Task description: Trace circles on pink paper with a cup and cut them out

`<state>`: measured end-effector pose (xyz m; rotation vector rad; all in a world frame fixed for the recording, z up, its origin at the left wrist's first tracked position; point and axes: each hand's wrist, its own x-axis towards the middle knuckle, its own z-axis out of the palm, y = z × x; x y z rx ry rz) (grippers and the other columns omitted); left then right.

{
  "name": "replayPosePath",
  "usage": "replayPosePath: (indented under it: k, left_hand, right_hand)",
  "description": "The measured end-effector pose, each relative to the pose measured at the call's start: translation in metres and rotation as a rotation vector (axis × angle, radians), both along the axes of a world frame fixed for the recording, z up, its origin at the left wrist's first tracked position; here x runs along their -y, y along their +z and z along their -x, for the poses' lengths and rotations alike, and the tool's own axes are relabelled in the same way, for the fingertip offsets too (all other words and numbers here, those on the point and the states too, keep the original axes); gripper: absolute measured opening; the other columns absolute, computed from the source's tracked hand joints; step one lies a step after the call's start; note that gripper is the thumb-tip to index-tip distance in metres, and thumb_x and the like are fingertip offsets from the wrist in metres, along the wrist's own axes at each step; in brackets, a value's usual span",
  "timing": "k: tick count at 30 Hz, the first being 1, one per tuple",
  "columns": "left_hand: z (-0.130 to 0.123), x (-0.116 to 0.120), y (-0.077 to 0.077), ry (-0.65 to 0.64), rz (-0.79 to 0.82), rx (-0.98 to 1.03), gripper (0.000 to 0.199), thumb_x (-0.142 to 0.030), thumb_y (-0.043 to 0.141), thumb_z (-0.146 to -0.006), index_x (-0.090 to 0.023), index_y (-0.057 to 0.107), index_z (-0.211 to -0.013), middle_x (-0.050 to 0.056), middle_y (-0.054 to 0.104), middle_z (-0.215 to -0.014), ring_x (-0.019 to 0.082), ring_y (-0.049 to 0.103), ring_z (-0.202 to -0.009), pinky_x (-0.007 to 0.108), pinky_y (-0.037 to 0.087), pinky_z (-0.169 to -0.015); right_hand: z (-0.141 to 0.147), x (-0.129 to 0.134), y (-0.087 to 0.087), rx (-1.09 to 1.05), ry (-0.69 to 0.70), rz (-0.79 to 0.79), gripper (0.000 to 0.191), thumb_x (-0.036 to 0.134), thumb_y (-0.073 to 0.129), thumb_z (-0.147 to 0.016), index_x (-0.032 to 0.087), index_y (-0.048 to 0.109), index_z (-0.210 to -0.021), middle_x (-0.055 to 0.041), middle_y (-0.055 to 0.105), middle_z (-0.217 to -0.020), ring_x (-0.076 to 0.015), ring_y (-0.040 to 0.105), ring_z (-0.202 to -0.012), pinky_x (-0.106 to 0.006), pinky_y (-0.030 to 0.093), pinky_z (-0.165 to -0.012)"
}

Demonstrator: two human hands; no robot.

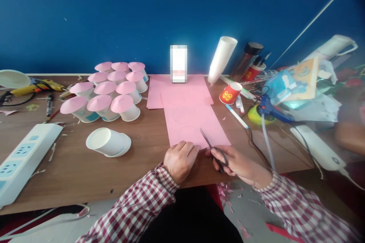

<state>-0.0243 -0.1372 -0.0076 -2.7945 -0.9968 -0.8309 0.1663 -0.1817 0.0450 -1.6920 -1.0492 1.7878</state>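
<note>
A pink paper sheet (196, 119) lies at the near middle of the wooden table, with faint circle outlines drawn on it. At its near edge, my left hand (181, 160) is closed with curled fingers on the paper; its fingertips are partly hidden. My right hand (238, 162) grips dark-handled scissors (207, 140), whose blades point up and left over the sheet's right side. The blades look together or nearly so. Behind lies more pink paper (155, 91), partly under the near sheet.
Several white cups with pink cone tops (122, 103) stand at left, behind an upside-down paper cup (110, 142). A power strip (25, 159) lies far left. Rightward are stacked cups (224, 59), a red cup (230, 93), a marker (236, 116) and a blue glue gun (270, 110).
</note>
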Motion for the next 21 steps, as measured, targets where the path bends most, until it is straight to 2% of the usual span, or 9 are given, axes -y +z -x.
replayPosePath:
  k: [9,16,21]
  left_hand:
    - [0.001,-0.002,0.001,0.05,-0.003,0.051,0.016,-0.02,0.052,-0.086,-0.019,0.06,-0.1,0.001,0.063,-0.081,0.016,0.054,-0.072,0.029,0.041,-0.056]
    - [0.002,-0.001,0.001,-0.001,-0.003,0.077,0.014,-0.019,0.051,-0.087,-0.019,0.061,-0.096,0.001,0.062,-0.078,0.015,0.054,-0.069,0.029,0.04,-0.056]
    - [0.004,0.0,0.0,-0.025,-0.002,0.092,0.016,-0.017,0.05,-0.087,-0.017,0.06,-0.099,0.001,0.062,-0.08,0.016,0.053,-0.07,0.028,0.041,-0.058]
  right_hand:
    - [-0.004,0.002,0.004,-0.026,0.02,0.067,0.05,0.061,0.055,-0.076,0.014,0.056,-0.093,0.0025,0.052,-0.061,-0.0017,0.028,-0.041,-0.018,0.013,-0.039]
    - [-0.001,-0.002,-0.003,0.014,0.029,-0.014,0.048,0.061,0.05,-0.08,0.015,0.055,-0.092,0.0022,0.053,-0.062,-0.0024,0.032,-0.041,-0.017,0.016,-0.038]
    - [0.001,-0.006,-0.008,0.012,0.026,-0.069,0.044,0.06,0.049,-0.082,0.015,0.052,-0.082,0.002,0.054,-0.062,-0.0019,0.031,-0.039,-0.017,0.017,-0.037]
